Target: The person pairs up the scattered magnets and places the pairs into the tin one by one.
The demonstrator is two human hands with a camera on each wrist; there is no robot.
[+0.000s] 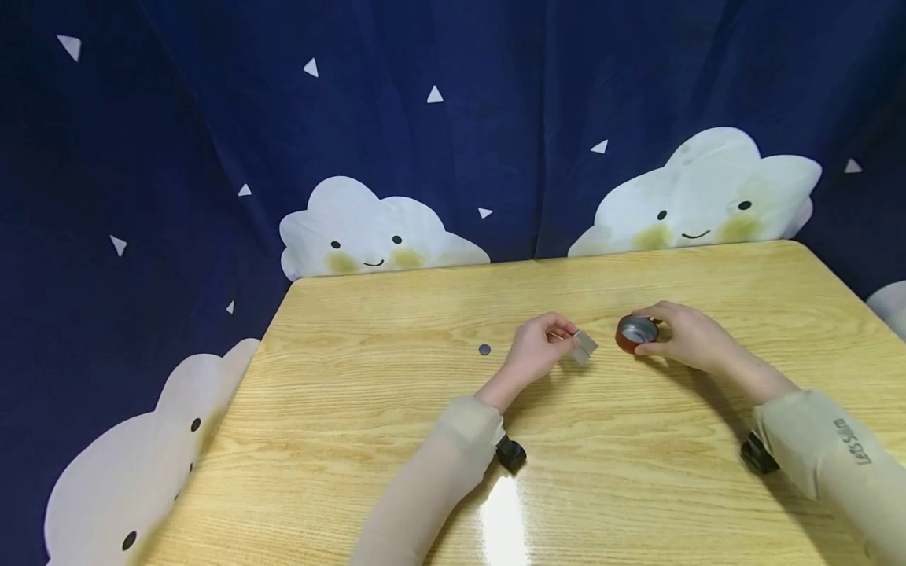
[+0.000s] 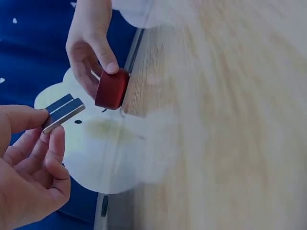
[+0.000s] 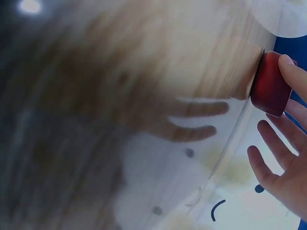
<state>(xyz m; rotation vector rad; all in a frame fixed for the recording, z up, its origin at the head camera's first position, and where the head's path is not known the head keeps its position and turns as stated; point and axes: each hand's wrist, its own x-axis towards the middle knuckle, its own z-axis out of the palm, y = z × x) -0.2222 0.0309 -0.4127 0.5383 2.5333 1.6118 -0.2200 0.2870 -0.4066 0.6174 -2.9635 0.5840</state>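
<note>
While both hands are kept low over the wooden table (image 1: 396, 409), the scene is entered as follows.

Left hand (image 1: 534, 352): seen just left of frame centre in the head view; fingers are curled and a flat metal bar (image 1: 584, 345) is pinched at one end between thumb and fingers.

Right hand (image 1: 685, 336): seen right of centre; a red round cap (image 1: 636, 333) is held between thumb and fingertips, the remaining fingers spread loosely in the right-wrist view.

Metal bar, position: held just above the table, just left of the cap, apart from it.

Metal bar, axis: in the left-wrist view (image 2: 64, 113) the long axis is seen running from lower left to upper right, the free end pointed towards the cap (image 2: 112, 89); two stacked strips appear to be present.

Red round cap, orientation: tipped on its side, the grey open face turned towards the camera and the bar.

Small dark disc (image 1: 484, 350): laid flat on the table, left of the left hand.

Risk: the bar is gripped only at its end, so it could be levered out of the pinch; if magnetic, which cannot be told, it could be snapped against the cap.

Risk: the cap, held on edge, could be rolled away if released.
</note>
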